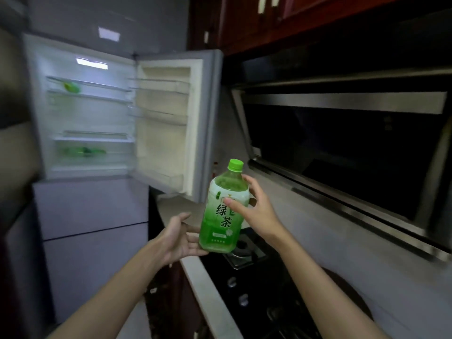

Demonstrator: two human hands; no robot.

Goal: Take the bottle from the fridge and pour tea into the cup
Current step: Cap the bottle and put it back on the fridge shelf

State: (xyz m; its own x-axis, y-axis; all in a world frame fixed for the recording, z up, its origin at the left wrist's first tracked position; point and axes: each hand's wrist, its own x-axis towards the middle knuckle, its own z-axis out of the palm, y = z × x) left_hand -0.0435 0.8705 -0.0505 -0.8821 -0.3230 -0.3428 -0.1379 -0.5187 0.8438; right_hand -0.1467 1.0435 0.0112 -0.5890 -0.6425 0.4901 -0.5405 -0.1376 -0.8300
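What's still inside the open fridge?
In the fridge: a green item on an upper shelf and a green bottle lying on a lower shelf, both blurred. The door racks look empty. Lower compartments are closed.

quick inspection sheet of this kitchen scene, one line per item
surface: pale counter with a black hob set in it
job's things: green tea bottle upright, green cap on, out of the fridge; no cup seen
clutter: green items lying on two fridge shelves, blurred
grippers: left hand cupped at the bottle's base; right hand gripping its upper half
cables: nothing seen
surroundings: fridge door open, door shelves bare; extractor hood above the hob; dark red cabinets overhead
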